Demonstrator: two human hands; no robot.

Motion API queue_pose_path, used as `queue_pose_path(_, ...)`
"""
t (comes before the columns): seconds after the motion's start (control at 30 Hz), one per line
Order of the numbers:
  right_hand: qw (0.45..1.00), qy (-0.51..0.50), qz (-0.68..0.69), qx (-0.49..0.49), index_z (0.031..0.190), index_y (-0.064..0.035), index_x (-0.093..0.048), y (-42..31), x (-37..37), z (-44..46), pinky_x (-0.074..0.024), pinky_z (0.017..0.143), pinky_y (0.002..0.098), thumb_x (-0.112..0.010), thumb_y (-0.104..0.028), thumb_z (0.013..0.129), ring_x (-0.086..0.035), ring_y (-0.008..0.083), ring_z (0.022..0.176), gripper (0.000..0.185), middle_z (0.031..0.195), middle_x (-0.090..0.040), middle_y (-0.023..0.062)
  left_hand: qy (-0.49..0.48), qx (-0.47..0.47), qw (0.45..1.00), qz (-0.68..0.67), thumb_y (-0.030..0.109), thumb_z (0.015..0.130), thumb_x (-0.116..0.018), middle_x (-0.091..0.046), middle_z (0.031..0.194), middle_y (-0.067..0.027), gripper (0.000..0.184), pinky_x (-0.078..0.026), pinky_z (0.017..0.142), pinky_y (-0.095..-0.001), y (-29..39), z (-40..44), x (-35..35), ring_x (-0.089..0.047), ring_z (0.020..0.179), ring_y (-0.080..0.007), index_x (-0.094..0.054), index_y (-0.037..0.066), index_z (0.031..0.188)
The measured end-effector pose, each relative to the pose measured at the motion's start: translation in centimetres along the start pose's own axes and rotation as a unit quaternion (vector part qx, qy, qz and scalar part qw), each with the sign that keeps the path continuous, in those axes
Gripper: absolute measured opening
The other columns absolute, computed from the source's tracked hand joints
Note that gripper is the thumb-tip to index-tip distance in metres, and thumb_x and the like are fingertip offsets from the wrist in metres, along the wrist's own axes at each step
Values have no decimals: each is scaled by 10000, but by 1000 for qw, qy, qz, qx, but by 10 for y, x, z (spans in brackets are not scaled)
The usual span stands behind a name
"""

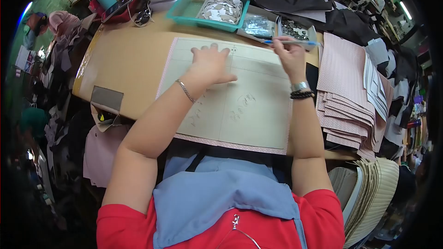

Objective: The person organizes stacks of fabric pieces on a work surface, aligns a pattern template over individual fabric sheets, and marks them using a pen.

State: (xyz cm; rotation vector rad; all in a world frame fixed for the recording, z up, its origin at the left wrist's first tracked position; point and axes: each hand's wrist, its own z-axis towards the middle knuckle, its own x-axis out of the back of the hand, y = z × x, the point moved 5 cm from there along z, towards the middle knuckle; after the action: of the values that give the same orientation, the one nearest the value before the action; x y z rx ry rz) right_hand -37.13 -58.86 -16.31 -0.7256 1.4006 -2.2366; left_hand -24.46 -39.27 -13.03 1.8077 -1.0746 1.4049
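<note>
On the brown table [134, 50], a pale board [263, 124] with drawn lines and handwriting is laid over a pink patterned sheet [230, 145], of which only a narrow border can be seen along the edges. The left hand [210, 62] is placed on the upper part of the board, with fingers spread wide and nothing held. By the right hand [290, 57], a pen [305, 43] is held in a narrow grip between thumb and fingers, near the board's upper right corner. Whether the board is touched by the pen cannot be told.

Some risks can be judged from this position. If pressure is given by the left hand at one place only, the board could be turned around that place, and the pink border would become uneven. At the lower side, the table's near edge seems to be reached or passed, so the board and the sheet could be bent if they are leaned upon. If the pen is moved carelessly, the box of metal parts [295, 28], just behind it, could be knocked. If the right hand is swung outward, the stack of pink sheets [341, 74] could be brushed and its layers disordered.
</note>
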Motion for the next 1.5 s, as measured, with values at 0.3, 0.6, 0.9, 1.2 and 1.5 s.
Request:
queue_pose_path(0.3, 992, -74, -105, 15, 849, 3, -614, -12, -93, -1, -489, 598, 288, -623, -183, 835, -589, 137, 598, 186, 693, -661, 85, 4, -19, 1000, 9, 680, 554, -747, -533, 1223, -173, 966, -470, 869, -553, -22, -7, -16, -619, 1022, -354, -504, 158, 1330)
queue_pose_path(0.6, 976, -111, -183, 30, 847, 15, -627, -31, -101, -5, -490, 598, 313, -625, -152, 820, -595, 177, 584, 169, 662, -643, 130, 1, -19, 1000, 8, 673, 564, -756, -523, 1230, -171, 946, -468, 884, -578, -22, -5, -19, -576, 1091, -358, -511, 145, 1311)
queue_pose_path(0.9, 974, -110, -195, 26, 848, 19, -624, -30, -104, -3, -493, 597, 317, -618, -150, 832, -605, 171, 585, 170, 670, -648, 115, -14, -14, 1000, 8, 676, 597, -739, -507, 1261, -164, 925, -457, 908, -595, -22, -5, -19, -547, 1134, -364, -497, 140, 1312)
queue_pose_path(1.2, 985, -76, -153, 5, 872, 0, -622, -22, -95, -2, -488, 597, 293, -616, -161, 847, -591, 123, 597, 163, 688, -657, 77, -16, -12, 1000, 6, 683, 601, -735, -494, 1278, -168, 944, -450, 921, -605, -23, -5, -22, -531, 1150, -363, -486, 137, 1329)
queue_pose_path(1.5, 981, -79, -175, 13, 863, -1, -629, -16, -93, -5, -491, 604, 288, -615, -170, 849, -599, 122, 602, 170, 683, -656, 73, -23, -6, 1000, 6, 675, 604, -739, -496, 1283, -162, 944, -460, 922, -590, -22, -5, -21, -527, 1159, -355, -484, 129, 1331)
